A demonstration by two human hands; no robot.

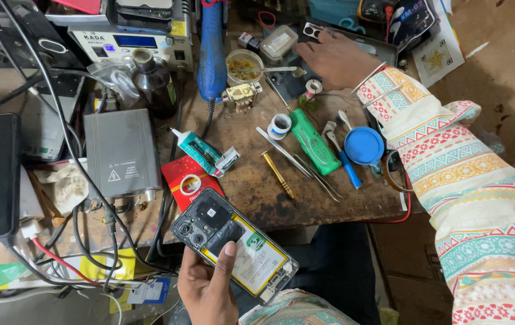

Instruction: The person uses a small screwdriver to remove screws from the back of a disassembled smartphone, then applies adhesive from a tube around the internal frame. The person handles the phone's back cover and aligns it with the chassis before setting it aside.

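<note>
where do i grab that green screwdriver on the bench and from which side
Take the green screwdriver by its thick green handle, coming from above with the grip across its width. It lies flat and slanted, tweezers close on one side, so the thin shaft offers little.

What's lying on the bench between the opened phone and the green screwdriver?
In the head view, a brass-coloured tool lies between the opened phone and green screwdriver.

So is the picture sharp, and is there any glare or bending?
Head view: even, soft light, faint shadows. The opened phone in the left hand is crisp, with slight sheen on its battery. The right hand is sharp too. Edges bend a little, wide-lens style, most at the patterned sleeve.
</note>
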